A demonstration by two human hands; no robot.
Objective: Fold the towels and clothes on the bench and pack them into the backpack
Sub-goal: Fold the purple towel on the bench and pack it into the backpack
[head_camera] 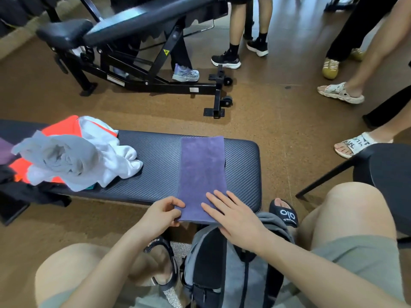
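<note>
A purple towel [201,172], folded into a long strip, lies across the black bench [153,161] with its near end hanging over the front edge. My left hand [161,213] pinches the towel's near left corner. My right hand [233,215] rests flat on the near right end with straight fingers. A grey and black backpack [220,270] stands on the floor between my knees, right under the towel's end. On the bench's left end sits a loose pile: a grey towel [60,156], a white cloth [115,161] and an orange garment [64,127].
An adjustable black weight bench [133,52] stands on the brown floor behind. Several people's legs and shoes [226,60] fill the far right. A black stool [389,176] is at my right knee. Dark clothing [33,192] hangs off the bench's left front.
</note>
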